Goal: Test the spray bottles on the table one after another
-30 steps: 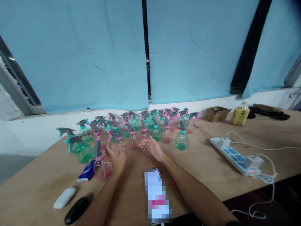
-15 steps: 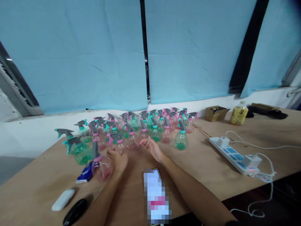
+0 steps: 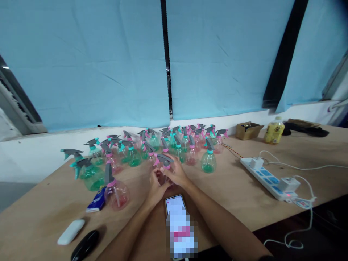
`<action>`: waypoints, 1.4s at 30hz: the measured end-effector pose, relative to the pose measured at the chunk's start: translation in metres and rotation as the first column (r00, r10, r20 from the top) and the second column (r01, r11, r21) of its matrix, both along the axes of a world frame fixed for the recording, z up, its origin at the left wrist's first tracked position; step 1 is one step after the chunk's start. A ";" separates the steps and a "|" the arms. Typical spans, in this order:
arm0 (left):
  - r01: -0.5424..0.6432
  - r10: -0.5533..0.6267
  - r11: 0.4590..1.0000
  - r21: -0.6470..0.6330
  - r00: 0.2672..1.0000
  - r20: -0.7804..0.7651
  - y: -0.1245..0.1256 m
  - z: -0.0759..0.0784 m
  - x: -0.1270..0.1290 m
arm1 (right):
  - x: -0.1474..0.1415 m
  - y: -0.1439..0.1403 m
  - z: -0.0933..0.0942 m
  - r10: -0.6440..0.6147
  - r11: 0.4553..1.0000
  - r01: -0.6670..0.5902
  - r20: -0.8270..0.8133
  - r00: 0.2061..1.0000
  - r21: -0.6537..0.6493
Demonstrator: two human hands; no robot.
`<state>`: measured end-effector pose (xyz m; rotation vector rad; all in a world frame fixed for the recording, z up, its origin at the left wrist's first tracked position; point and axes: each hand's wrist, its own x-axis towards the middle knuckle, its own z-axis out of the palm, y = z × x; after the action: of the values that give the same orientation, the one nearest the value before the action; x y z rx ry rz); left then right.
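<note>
Between my two hands is a clear spray bottle with a pink collar and grey-and-pink trigger head (image 3: 165,161), just above the phone. My left hand (image 3: 157,185) wraps round the left side of its body. My right hand (image 3: 177,173) closes on it from the right, with fingers at the collar and behind the head. Most of the bottle's body is hidden by my hands. A pink-collared spray bottle with red liquid (image 3: 118,195) stands to the left. To the right is a teal-collared bottle with green liquid (image 3: 208,161).
Several more pink and teal spray bottles (image 3: 134,156) stand in rows by the wall. A phone (image 3: 176,201), a blue packet (image 3: 97,200), a white case (image 3: 71,232) and a black mouse-like object (image 3: 85,245) lie nearer. Rightward are a power strip (image 3: 265,178), a small carton (image 3: 248,131) and a yellow drink bottle (image 3: 274,131).
My left hand has brought the pink-collared spray bottle rightward from the left group to a spot above the phone. My right hand, open before, has closed on it too.
</note>
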<state>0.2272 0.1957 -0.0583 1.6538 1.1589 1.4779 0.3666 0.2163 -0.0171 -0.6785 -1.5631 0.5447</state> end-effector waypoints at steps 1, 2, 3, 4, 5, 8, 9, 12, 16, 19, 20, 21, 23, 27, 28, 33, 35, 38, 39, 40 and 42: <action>0.036 -0.036 0.999 -0.010 0.999 -0.009 -0.001 0.000 0.001 | 0.000 0.001 0.001 -0.018 1.000 0.018 -0.003 1.000 0.010; 0.067 -0.067 0.998 -0.020 0.997 -0.022 -0.002 0.001 0.002 | 0.001 0.003 0.001 -0.018 1.000 0.018 -0.013 1.000 0.003; 0.098 -0.099 0.995 -0.032 0.994 -0.037 -0.003 0.002 0.003 | 0.002 0.006 0.001 -0.008 1.000 0.008 -0.027 1.000 -0.019; 0.135 -0.137 0.990 -0.046 0.990 -0.044 -0.005 0.003 0.003 | 0.004 0.009 -0.001 0.006 0.999 -0.009 -0.043 0.999 -0.053; 0.172 -0.175 0.983 -0.064 0.984 -0.042 -0.006 0.005 0.004 | 0.005 0.012 -0.002 0.022 0.995 -0.027 -0.060 0.998 -0.096; 0.240 -0.239 0.962 -0.128 0.971 0.018 -0.007 0.009 0.003 | 0.012 0.017 -0.005 0.078 0.968 -0.098 -0.092 0.993 -0.233; 0.236 -0.233 0.961 -0.142 0.972 0.038 -0.007 0.009 0.002 | 0.014 0.017 -0.004 0.101 0.956 -0.125 -0.104 0.989 -0.265; 0.159 -0.153 0.974 -0.162 0.987 0.045 -0.001 0.007 -0.005 | 0.018 0.014 -0.001 0.155 0.924 -0.202 -0.166 0.974 -0.326; 0.083 -0.072 0.972 -0.222 0.996 0.056 0.010 0.002 -0.015 | 0.016 0.011 0.004 0.162 0.876 -0.266 -0.274 0.948 -0.402; 0.091 -0.073 0.958 -0.272 0.995 0.075 0.013 0.001 -0.018 | 0.016 0.013 0.005 0.248 0.868 -0.328 -0.247 0.937 -0.373; 0.091 -0.074 0.955 -0.281 0.995 0.070 0.012 0.002 -0.018 | 0.017 0.015 0.004 0.264 0.872 -0.333 -0.228 0.937 -0.359; 0.091 -0.077 0.954 -0.284 0.995 0.060 0.011 0.002 -0.018 | 0.018 0.016 0.004 0.273 0.877 -0.332 -0.209 0.939 -0.347; 0.088 -0.080 0.956 -0.279 0.996 0.042 0.010 0.003 -0.016 | 0.019 0.020 0.001 0.265 0.887 -0.317 -0.191 0.945 -0.335; 0.086 -0.080 0.958 -0.272 0.996 0.033 0.008 0.004 -0.015 | 0.017 0.023 -0.004 0.211 0.895 -0.272 -0.202 0.956 -0.353; 0.087 -0.083 0.958 -0.274 0.996 0.027 0.008 0.004 -0.014 | 0.017 0.022 -0.005 0.212 0.895 -0.276 -0.209 0.955 -0.352; 0.092 -0.093 0.956 -0.277 0.996 0.009 0.008 0.003 -0.013 | 0.017 0.022 -0.005 0.240 0.880 -0.299 -0.197 0.951 -0.370; 0.097 -0.102 0.957 -0.274 0.995 -0.002 0.007 0.004 -0.013 | 0.018 0.022 -0.006 0.221 0.871 -0.279 -0.185 0.958 -0.404; 0.100 -0.109 0.956 -0.275 0.994 -0.019 0.006 0.005 -0.012 | 0.017 0.024 -0.007 0.186 0.877 -0.254 -0.199 0.962 -0.407; 0.099 -0.109 0.956 -0.276 0.994 -0.020 0.005 0.006 -0.012 | 0.016 0.024 -0.007 0.181 0.883 -0.252 -0.207 0.961 -0.396; 0.099 -0.108 0.956 -0.277 0.994 -0.018 0.005 0.007 -0.012 | 0.015 0.024 -0.007 0.183 0.889 -0.254 -0.214 0.960 -0.381; 0.102 -0.110 0.955 -0.277 0.994 -0.012 0.004 0.008 -0.011 | 0.014 0.023 -0.006 0.203 0.895 -0.272 -0.220 0.954 -0.354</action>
<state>0.2160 0.1996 -0.0501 1.5213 1.2109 1.1711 0.3807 0.2392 -0.0231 -0.7090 -1.3907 1.0871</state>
